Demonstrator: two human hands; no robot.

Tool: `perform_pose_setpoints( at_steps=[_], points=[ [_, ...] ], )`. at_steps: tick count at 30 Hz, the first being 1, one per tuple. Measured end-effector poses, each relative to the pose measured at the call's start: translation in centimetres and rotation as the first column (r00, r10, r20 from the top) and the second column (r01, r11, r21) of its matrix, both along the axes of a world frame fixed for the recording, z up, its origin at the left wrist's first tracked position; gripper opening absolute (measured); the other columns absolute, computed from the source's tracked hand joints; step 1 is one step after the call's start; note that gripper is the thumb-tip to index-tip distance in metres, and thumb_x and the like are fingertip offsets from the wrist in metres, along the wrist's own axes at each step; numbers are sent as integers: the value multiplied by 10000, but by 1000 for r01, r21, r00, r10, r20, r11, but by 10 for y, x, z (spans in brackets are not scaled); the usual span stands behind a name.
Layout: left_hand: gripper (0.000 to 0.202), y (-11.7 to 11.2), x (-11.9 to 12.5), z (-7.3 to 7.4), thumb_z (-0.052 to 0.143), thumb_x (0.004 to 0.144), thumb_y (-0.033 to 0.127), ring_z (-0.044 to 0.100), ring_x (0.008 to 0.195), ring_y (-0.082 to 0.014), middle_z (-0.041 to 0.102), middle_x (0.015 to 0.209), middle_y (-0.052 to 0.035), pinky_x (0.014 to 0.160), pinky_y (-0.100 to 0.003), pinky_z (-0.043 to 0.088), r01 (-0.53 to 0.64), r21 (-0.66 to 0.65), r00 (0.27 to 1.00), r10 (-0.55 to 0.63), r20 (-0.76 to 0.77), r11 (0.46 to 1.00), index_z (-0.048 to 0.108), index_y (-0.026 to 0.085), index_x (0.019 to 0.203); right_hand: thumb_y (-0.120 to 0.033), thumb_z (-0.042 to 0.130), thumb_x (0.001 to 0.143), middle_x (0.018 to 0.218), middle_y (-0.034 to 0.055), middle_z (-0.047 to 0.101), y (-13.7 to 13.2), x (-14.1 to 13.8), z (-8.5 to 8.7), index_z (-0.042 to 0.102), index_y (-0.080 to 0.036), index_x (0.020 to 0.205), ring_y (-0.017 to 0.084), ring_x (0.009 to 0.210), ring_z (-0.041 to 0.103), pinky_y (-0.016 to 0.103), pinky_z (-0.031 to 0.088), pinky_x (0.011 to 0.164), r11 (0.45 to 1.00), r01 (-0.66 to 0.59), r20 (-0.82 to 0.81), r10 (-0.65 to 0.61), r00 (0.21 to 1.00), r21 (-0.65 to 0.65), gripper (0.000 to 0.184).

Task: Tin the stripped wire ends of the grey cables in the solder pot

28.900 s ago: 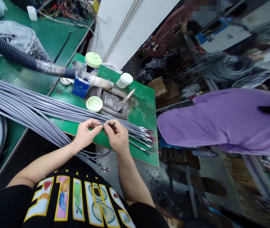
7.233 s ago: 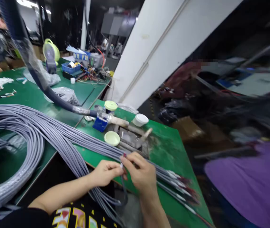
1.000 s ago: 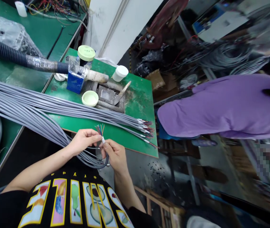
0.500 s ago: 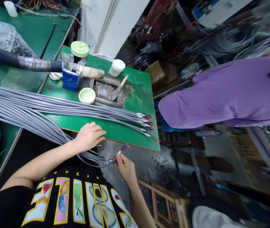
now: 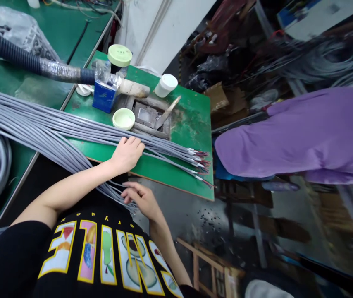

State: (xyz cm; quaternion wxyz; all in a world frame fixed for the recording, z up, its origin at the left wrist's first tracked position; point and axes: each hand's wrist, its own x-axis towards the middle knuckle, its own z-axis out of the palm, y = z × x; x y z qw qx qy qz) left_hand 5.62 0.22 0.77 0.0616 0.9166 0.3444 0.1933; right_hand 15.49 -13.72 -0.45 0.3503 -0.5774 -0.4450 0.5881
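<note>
A bundle of grey cables [image 5: 80, 129] lies across the green table, with white bands and thin reddish wires [image 5: 203, 159] at its stripped ends. My left hand [image 5: 128, 154] rests on the near side of this bundle, its fingers curled over the cables; the fingertips are partly hidden. Below the table's edge, my right hand [image 5: 142, 200] is beside a second group of grey cables [image 5: 110, 191] that hangs down in front of my body. The right fingers are bent but apart, near those cables, and I make out nothing held in them.
A solder pot [image 5: 147, 116] with a wooden-handled scraper [image 5: 168, 111] stands behind the bundle. Around it are a pale green lid [image 5: 123, 119], a white tub [image 5: 166, 85], a blue box [image 5: 103, 97] and a black hose [image 5: 12, 47]. A person in purple [image 5: 288, 140] is at right.
My left hand has moved up and right onto the cables on the table. The right hand has let go of a cable end and drawn left toward the hanging cables. The view has shifted slightly.
</note>
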Motion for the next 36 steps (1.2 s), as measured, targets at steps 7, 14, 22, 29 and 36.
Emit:
perform_pose_setpoints(
  at_steps=[7,14,22,29,36],
  points=[
    [235,-28,-20,16,374,971,253,557,838,-179,652,881,-46,697,-319,316,145,-141,953,-100,286,979,590,165,993,-273,672,728,820,16,722,21,33,31,584,-241,1078,130,535,649,243,518,485,678,638,-335,-544,769,365,362],
    [213,-47,-38,8,436,942,273,589,888,-189,700,937,-79,762,-331,383,173,-178,845,-53,532,969,622,170,959,-346,633,804,710,44,721,23,38,55,635,-157,834,150,429,621,272,505,394,379,642,-358,-592,722,667,191],
    [218,-57,-80,4,613,820,338,501,517,-104,585,578,2,510,-230,399,135,-638,522,493,696,758,619,162,690,-383,636,773,626,43,704,26,42,45,617,-147,777,163,403,614,279,498,383,428,671,-303,-655,692,606,237],
    [193,-52,-59,34,643,787,307,520,583,-108,620,665,-27,583,-237,442,334,-591,608,311,730,734,724,149,862,-323,539,854,547,27,676,6,31,50,676,-174,790,130,409,565,229,450,399,878,206,135,-288,948,432,212],
    [253,-49,-51,32,733,691,395,520,593,-103,637,679,-19,569,-226,436,456,-762,512,565,647,460,724,153,764,-301,457,876,504,-22,617,7,-1,48,663,-193,758,111,439,545,230,449,512,927,-212,350,96,932,311,260]
  ],
)
